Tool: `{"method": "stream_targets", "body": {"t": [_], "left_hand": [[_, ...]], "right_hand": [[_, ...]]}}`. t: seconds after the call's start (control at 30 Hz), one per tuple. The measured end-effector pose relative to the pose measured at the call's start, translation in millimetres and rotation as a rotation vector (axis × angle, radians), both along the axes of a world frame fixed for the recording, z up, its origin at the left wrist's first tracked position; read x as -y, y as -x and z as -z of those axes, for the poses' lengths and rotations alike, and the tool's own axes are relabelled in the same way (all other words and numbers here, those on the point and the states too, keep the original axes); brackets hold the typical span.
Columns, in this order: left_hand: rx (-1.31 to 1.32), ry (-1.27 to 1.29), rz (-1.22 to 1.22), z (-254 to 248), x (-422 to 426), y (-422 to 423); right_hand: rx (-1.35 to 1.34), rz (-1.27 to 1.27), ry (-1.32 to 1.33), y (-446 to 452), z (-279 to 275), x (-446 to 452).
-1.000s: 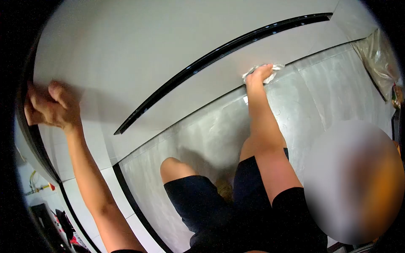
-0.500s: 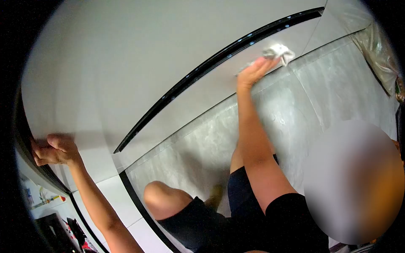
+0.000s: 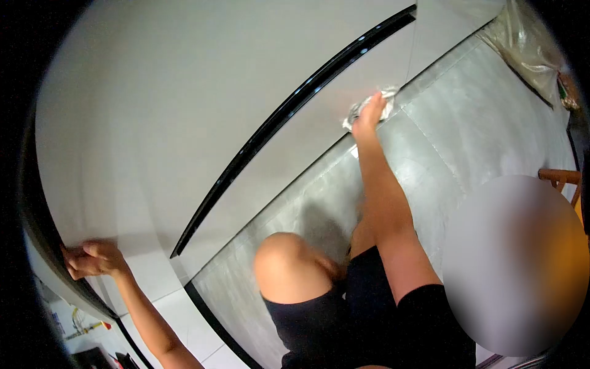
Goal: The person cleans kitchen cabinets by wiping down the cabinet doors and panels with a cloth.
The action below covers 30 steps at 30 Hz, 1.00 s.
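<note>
The right hand [image 3: 367,115] has just moved the cloth [image 3: 388,101] back down to the low edge of the white board [image 3: 153,104], so the rubbing seems to be along that edge now. Its fingers hold the cloth. The left hand [image 3: 92,259] bends its fingers at the dark rim [image 3: 47,222]; I cannot tell if they grip.

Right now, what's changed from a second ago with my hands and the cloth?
Your right hand swung the white cloth up toward the black strip, then back to the lower edge of the panel. Your left hand shifted down along the dark rim. The view tilted. Unchanged: right hand holding cloth, left at the dark rim.
</note>
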<state>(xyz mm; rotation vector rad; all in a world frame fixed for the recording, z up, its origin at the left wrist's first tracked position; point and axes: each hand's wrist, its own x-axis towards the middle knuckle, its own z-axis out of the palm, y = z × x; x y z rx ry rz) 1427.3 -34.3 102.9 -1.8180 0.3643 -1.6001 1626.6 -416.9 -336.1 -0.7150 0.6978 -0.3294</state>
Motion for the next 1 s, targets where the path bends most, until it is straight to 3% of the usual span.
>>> {"method": "stream_targets", "body": {"t": [0.03,0.17,0.2,0.27,0.33,0.43,0.5,0.53,0.57,0.6,0.63,0.67,0.73,0.77,0.8,0.83,0.87,0.97,1.0], "left_hand": [[-0.007,-0.013,0.019,-1.4,-6.1,0.1],[-0.051,0.022,-0.026,1.3,-3.6,5.9],[-0.078,0.014,-0.053,-1.1,-5.1,10.6],[-0.048,0.094,0.002,3.1,-6.3,9.6],[-0.019,0.080,0.054,5.3,1.8,3.2],[-0.036,0.049,0.020,2.5,-14.4,10.3],[-0.038,0.060,-0.031,-0.6,7.6,11.7],[-0.090,0.234,0.228,7.5,-17.5,5.6],[-0.140,0.183,0.079,4.1,-43.7,20.8],[-0.143,0.142,-0.154,-2.7,-6.9,26.8],[-0.223,0.219,0.085,0.6,-10.5,16.4],[-0.221,0.193,-0.052,4.3,-13.7,21.0],[-0.059,0.127,0.124,6.6,-1.8,0.6],[-0.124,0.133,0.056,6.7,3.1,4.6],[-0.193,0.133,-0.021,2.8,8.3,9.7],[-0.204,0.238,0.139,1.3,5.4,12.2],[-0.239,0.236,0.072,10.9,-13.1,14.2],[-0.419,0.339,-0.149,18.5,-35.5,36.8],[-0.330,0.279,0.074,16.4,-23.7,23.1]], "right_hand": [[-0.011,0.036,0.233,-5.4,-9.7,-8.5],[0.440,0.095,1.144,36.9,-126.6,-33.6],[0.459,0.057,1.140,47.2,-147.1,-29.2],[0.443,0.107,1.255,24.4,-117.1,-15.9],[0.225,0.165,1.176,0.1,-100.3,15.3],[-0.036,0.132,0.505,-57.0,-23.4,72.3],[-0.081,0.076,-0.031,-67.8,-34.1,102.7],[-0.024,0.084,-0.395,-58.6,-56.6,110.4],[-0.078,0.102,-0.392,-69.6,-52.9,111.3],[-0.142,0.120,-0.396,-82.1,-44.6,113.9],[-0.107,0.156,-0.295,-81.6,-64.8,114.6],[-0.076,0.188,-0.194,-82.6,-89.2,109.0],[-0.057,0.216,0.269,-94.1,-129.0,112.7],[0.018,0.192,0.488,-97.9,-142.6,118.7],[0.039,0.257,0.661,-90.0,-200.0,116.1],[0.048,0.331,0.834,-80.3,-261.2,113.3],[0.171,0.365,0.927,-63.9,-306.1,115.9],[0.543,0.396,1.363,-53.4,-373.5,125.0],[0.618,0.397,1.449,-52.8,-388.1,127.2]]}}
